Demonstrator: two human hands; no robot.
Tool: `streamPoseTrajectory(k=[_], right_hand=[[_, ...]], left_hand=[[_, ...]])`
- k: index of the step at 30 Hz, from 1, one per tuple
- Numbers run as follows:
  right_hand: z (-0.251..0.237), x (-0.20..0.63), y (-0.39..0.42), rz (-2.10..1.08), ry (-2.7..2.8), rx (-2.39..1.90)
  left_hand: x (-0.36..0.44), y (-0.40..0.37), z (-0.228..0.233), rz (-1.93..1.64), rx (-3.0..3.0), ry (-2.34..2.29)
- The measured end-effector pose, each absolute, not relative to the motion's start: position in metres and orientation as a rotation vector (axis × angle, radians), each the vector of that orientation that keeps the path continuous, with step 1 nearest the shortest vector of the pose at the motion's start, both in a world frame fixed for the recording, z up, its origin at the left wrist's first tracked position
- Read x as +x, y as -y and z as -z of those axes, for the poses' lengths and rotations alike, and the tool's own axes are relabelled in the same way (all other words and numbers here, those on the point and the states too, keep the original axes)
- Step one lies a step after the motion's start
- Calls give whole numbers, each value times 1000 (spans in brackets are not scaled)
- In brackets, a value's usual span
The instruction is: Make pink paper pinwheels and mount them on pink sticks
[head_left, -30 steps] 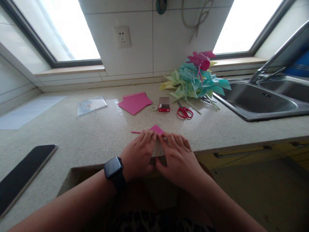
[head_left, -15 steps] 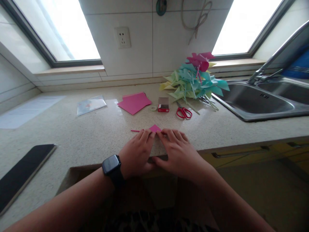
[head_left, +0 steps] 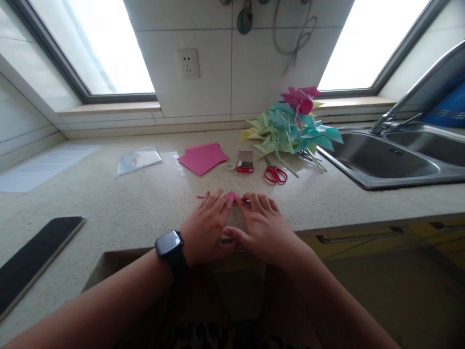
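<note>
Both my hands lie flat side by side on a small pink folded paper [head_left: 231,195] near the counter's front edge. My left hand [head_left: 207,228], with a black watch on the wrist, presses its fingers down on the paper's left part. My right hand [head_left: 263,228] presses on the right part, thumb touching the left hand. Only the paper's far tip and a thin pink strip [head_left: 201,197] to the left show; the rest is hidden under my fingers.
Farther back lie a stack of pink paper sheets [head_left: 202,157], a small red box [head_left: 245,162], red scissors [head_left: 275,173] and a heap of paper pinwheels [head_left: 290,128]. A steel sink [head_left: 385,160] is at the right, a dark phone [head_left: 32,259] at the left, a plastic sleeve [head_left: 138,159] beyond.
My hands have slid forward over the pink paper, so less of its tip shows than a second ago. The view has tilted slightly.
</note>
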State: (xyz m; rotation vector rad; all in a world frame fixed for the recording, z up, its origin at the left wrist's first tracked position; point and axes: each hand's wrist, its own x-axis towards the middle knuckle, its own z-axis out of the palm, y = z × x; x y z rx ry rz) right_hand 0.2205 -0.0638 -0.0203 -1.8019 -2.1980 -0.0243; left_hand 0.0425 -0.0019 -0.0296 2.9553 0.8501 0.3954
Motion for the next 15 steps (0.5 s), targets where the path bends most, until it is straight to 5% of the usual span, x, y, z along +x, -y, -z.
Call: streamPoseTrajectory(k=[15], right_hand=[[23,225,50,-30,2179,-1836]], left_hand=[[44,-5,22,-325,2949,-845]])
